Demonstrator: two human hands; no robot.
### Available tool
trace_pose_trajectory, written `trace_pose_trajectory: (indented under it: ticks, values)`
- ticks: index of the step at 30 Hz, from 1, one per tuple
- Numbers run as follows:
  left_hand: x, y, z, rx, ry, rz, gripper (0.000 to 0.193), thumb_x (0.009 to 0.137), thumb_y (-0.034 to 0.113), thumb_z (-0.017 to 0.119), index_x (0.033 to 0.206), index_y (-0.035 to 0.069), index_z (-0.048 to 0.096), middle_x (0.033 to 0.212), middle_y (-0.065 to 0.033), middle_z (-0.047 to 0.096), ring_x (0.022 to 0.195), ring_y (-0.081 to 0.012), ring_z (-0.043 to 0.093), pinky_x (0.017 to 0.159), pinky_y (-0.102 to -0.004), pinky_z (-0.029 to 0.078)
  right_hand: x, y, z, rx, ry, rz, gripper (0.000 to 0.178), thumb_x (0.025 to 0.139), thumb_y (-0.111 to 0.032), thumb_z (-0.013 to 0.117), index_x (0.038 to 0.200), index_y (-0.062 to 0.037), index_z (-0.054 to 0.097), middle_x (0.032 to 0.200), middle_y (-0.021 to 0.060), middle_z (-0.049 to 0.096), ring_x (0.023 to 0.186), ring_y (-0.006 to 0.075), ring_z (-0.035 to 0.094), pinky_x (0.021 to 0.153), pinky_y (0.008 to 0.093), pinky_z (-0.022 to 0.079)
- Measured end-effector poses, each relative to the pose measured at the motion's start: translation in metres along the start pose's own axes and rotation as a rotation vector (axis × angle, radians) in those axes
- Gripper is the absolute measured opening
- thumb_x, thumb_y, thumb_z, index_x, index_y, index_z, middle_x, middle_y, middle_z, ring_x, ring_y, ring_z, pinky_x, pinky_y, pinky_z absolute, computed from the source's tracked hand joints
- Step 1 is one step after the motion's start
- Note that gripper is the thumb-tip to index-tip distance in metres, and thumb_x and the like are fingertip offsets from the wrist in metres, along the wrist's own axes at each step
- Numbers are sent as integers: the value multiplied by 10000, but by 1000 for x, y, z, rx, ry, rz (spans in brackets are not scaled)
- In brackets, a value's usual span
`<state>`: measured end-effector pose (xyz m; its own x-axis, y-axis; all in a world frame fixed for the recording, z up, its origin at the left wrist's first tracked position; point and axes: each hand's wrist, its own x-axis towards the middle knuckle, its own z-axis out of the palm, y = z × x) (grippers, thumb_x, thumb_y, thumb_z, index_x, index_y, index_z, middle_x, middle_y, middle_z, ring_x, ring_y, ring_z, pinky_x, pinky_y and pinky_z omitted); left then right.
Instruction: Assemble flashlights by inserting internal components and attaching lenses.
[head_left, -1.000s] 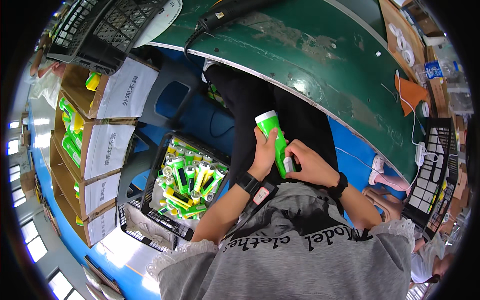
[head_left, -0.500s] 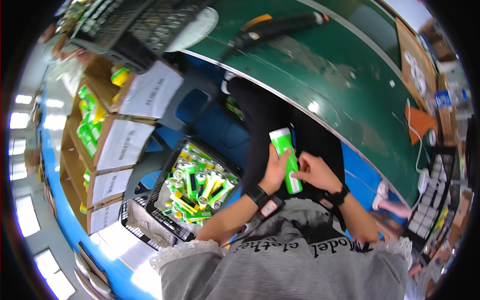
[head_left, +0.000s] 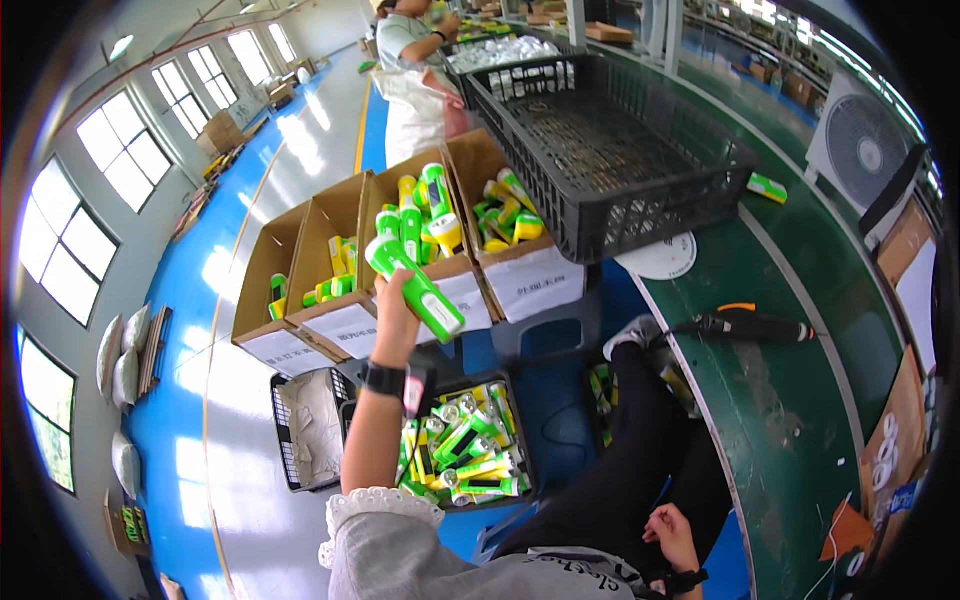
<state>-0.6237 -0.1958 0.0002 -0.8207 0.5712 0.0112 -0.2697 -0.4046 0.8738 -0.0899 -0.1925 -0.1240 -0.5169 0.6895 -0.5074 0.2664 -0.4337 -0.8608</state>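
Observation:
My left hand (head_left: 398, 318) is closed round a green flashlight (head_left: 418, 290) with a white head rim and a pale switch panel. It is raised to the left, in front of a row of open cardboard boxes (head_left: 335, 322), with the flashlight's head toward the boxes. Yellow and green flashlights (head_left: 412, 222) lie in those boxes. Below my left forearm, a black crate (head_left: 527, 440) holds many more flashlights (head_left: 465, 440) in a heap. My right hand (head_left: 672, 535) rests by my lap, empty, its fingers loosely bent and somewhat apart.
A large black plastic crate (head_left: 640, 215) juts over the green table (head_left: 740, 420) near the boxes. A black corded tool (head_left: 752, 326) and one green flashlight (head_left: 768, 188) lie on the table. Another person (head_left: 410, 50) stands beyond the boxes, and a fan (head_left: 865, 140) stands far right.
The view has swung left toward the boxes. My left hand has carried the flashlight from my lap to in front of them; my right hand has come off it and stayed by my lap.

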Motion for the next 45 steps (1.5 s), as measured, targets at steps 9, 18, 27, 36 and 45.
trace_pose_trajectory:
  ticks: [9,18,27,36,45]
  values:
    - [175,-27,-78,1147,250,583,387,838,336,491,765,-17,630,718,-244,586,770,-419,582,704,-455,445,-8,-12,4,-80,-32,-183,121,919,-159,509,933,-40,532,708,30,540,636,101,548,598,228,451]
    - [171,-27,-84,1452,454,374,532,701,281,699,1102,6,484,1002,-222,591,933,-374,569,818,-418,459,-5,-14,7,-118,-41,-188,133,912,-163,513,942,-35,530,716,36,547,642,103,557,602,234,455]
    - [94,40,-49,247,282,251,386,896,287,507,1186,104,331,866,-92,546,707,-202,580,591,-341,509,4,0,2,-37,-47,-100,111,897,-139,514,945,-38,518,727,59,561,636,125,577,588,245,480]
    - [-86,-62,-21,-22,48,-400,416,889,448,504,977,41,497,817,-44,524,683,-150,543,634,-302,508,24,-10,10,-71,-39,-39,62,873,-65,514,911,-16,511,735,45,559,629,103,573,578,226,467]
    - [-82,-122,-57,-205,14,-644,453,864,493,509,887,41,507,733,-33,520,627,-140,543,557,-282,496,15,-7,11,-11,-50,-37,65,878,-65,498,917,-15,511,750,50,561,658,114,572,609,236,473]
